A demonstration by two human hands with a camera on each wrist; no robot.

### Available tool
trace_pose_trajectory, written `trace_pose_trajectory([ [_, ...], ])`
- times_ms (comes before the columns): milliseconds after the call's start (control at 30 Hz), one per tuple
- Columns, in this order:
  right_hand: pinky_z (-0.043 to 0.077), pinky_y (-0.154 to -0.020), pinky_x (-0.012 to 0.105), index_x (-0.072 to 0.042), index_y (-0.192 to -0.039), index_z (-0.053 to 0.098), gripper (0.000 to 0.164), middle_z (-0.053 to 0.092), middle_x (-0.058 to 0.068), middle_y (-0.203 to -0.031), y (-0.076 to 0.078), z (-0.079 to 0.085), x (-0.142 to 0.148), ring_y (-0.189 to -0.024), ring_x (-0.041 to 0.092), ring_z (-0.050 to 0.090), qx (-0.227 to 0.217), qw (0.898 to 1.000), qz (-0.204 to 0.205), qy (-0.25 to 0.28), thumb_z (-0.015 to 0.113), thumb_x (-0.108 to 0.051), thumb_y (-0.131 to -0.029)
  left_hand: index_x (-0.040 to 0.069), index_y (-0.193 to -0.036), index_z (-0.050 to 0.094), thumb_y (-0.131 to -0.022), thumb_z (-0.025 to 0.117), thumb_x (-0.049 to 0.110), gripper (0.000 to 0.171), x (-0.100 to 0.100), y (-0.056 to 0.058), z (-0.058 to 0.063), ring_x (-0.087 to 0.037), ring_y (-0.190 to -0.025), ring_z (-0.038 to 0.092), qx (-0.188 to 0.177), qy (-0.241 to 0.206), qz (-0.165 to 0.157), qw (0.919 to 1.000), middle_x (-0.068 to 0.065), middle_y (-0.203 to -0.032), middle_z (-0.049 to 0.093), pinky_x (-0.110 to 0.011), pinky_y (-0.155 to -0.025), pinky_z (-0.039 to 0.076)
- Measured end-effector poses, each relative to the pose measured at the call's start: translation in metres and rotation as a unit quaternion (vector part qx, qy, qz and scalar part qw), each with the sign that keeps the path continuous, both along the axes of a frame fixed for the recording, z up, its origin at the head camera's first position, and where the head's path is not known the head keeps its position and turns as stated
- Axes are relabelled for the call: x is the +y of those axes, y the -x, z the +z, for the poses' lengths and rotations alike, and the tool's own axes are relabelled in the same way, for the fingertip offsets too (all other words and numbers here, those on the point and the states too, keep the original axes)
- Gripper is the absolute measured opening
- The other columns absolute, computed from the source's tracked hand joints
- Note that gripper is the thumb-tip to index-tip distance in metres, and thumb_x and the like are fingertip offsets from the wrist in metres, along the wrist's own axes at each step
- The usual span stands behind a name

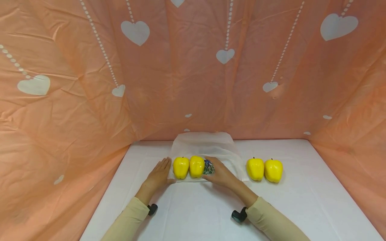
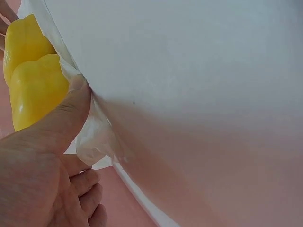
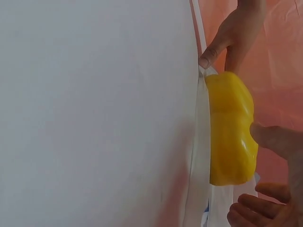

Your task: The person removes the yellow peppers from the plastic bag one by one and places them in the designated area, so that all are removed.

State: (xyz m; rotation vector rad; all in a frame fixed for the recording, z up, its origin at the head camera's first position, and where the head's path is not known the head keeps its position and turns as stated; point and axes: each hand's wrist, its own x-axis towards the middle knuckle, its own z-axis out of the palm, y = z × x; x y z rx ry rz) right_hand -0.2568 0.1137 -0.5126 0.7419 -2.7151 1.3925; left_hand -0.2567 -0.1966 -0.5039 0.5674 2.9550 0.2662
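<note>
Two yellow bell peppers, a left one (image 1: 181, 168) and a right one (image 1: 197, 166), sit side by side on a thin whitish plastic bag (image 1: 199, 142) with a blue and green print. At the bag's left edge lies my left hand (image 1: 158, 174), fingers straight and thumb spread. The left wrist view has that thumb (image 2: 78, 90) pressing the bag's near edge. My right hand (image 1: 220, 172) is spread at the right pepper's side, over the print. In the right wrist view its thumb touches a pepper (image 3: 232, 142), while the other fingers stand apart from it.
Two more yellow bell peppers, one (image 1: 255, 169) beside another (image 1: 273, 170), stand to the right of the bag. A white cloth covers the table (image 1: 193, 214). Orange curtains (image 1: 187, 83) with white hearts hang behind and at both sides.
</note>
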Motion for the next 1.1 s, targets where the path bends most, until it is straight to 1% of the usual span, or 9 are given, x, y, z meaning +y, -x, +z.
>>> trace_pose_trajectory([
  [233,0.045,-0.118,0.061,0.002,-0.155,0.049,0.081,0.056,0.024,-0.151,0.002,-0.003,-0.009,-0.136,0.042,0.056,-0.008,1.000,-0.015,-0.011,0.089,-0.018,-0.087,-0.016,-0.161,0.028,-0.099,0.079,0.033,0.094,-0.001,0.000,-0.001,-0.043,-0.162,0.023,0.003,-0.001,-0.002,1.0000,-0.032,-0.171,0.026,-0.052,-0.135,0.017],
  [333,0.043,-0.121,0.060,0.001,-0.156,0.049,0.081,0.055,0.022,-0.154,0.003,-0.003,-0.012,-0.140,0.041,0.054,-0.019,0.999,-0.021,-0.024,0.089,-0.020,-0.088,-0.017,-0.161,0.028,-0.099,0.078,0.032,0.093,-0.001,0.000,-0.001,-0.045,-0.161,0.023,0.003,-0.006,-0.005,1.0000,-0.033,-0.171,0.026,-0.053,-0.134,0.017],
  [367,0.042,-0.122,0.060,0.000,-0.156,0.049,0.081,0.054,0.022,-0.155,0.003,-0.003,-0.013,-0.141,0.041,0.053,-0.024,0.999,-0.023,-0.025,0.089,-0.021,-0.089,-0.017,-0.161,0.028,-0.099,0.078,0.031,0.093,-0.001,0.000,0.000,-0.046,-0.161,0.022,0.001,-0.008,-0.005,1.0000,-0.033,-0.171,0.025,-0.056,-0.134,0.018],
  [533,0.038,-0.125,0.062,0.000,-0.157,0.046,0.082,0.050,0.023,-0.158,0.004,-0.003,-0.016,-0.146,0.043,0.049,-0.042,0.998,-0.028,-0.037,0.088,-0.023,-0.091,-0.017,-0.160,0.028,-0.098,0.079,0.030,0.093,-0.001,-0.001,0.000,-0.046,-0.161,0.023,0.001,-0.014,-0.007,0.9999,-0.034,-0.171,0.025,-0.057,-0.133,0.018],
  [600,0.038,-0.124,0.063,0.002,-0.157,0.046,0.083,0.050,0.025,-0.158,0.004,-0.003,-0.017,-0.146,0.044,0.048,-0.039,0.998,-0.026,-0.038,0.088,-0.022,-0.090,-0.017,-0.161,0.028,-0.099,0.079,0.031,0.093,-0.001,-0.001,0.001,-0.045,-0.161,0.023,0.003,-0.009,-0.006,0.9999,-0.033,-0.171,0.026,-0.054,-0.134,0.017],
  [767,0.038,-0.124,0.063,0.004,-0.156,0.045,0.082,0.050,0.027,-0.157,0.006,-0.004,-0.020,-0.145,0.046,0.049,-0.022,0.999,-0.026,-0.035,0.088,-0.020,-0.090,-0.016,-0.161,0.028,-0.098,0.079,0.032,0.094,-0.001,0.000,0.001,-0.044,-0.162,0.024,0.002,-0.006,-0.002,1.0000,-0.032,-0.171,0.026,-0.052,-0.135,0.017],
  [967,0.037,-0.125,0.062,0.002,-0.157,0.045,0.081,0.050,0.025,-0.158,0.007,-0.003,-0.022,-0.146,0.044,0.049,-0.032,0.998,-0.035,-0.041,0.088,-0.020,-0.092,-0.016,-0.161,0.028,-0.099,0.079,0.032,0.094,-0.001,0.000,0.000,-0.044,-0.162,0.023,-0.004,-0.005,-0.001,1.0000,-0.032,-0.171,0.025,-0.053,-0.135,0.017],
  [1100,0.038,-0.125,0.061,0.001,-0.157,0.045,0.080,0.051,0.024,-0.158,0.008,-0.003,-0.023,-0.146,0.043,0.049,-0.032,0.998,-0.038,-0.045,0.087,-0.020,-0.092,-0.017,-0.161,0.028,-0.099,0.079,0.032,0.094,-0.001,0.000,0.000,-0.045,-0.161,0.023,0.001,-0.006,-0.003,1.0000,-0.033,-0.171,0.026,-0.053,-0.134,0.018],
])
